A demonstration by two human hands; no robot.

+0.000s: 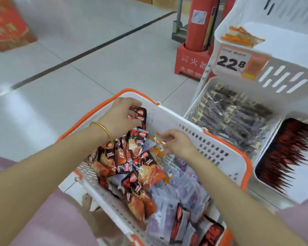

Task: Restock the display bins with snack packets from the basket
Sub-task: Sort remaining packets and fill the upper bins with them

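A white basket [169, 119] with orange rim and handles sits on the floor in front of me, full of red-and-black, purple and orange snack packets. My left hand [120, 116] grips a few red-and-black packets [138, 112] at the basket's far corner. My right hand [179, 143] pinches an orange packet [158, 144] in the middle of the pile. To the right stand white display bins: a top one [274, 43] with a few orange packets [240, 35], one [201, 102] holding dark purple packets [233, 116], and one [267, 151] holding red-and-black packets [283, 153].
A price tag reading 22.8 [238, 63] hangs on the top bin's front. Red fire extinguishers [199, 23] in a red stand [188, 63] sit behind the bins. A red box [7, 25] is at the far left on the tiled floor [78, 41].
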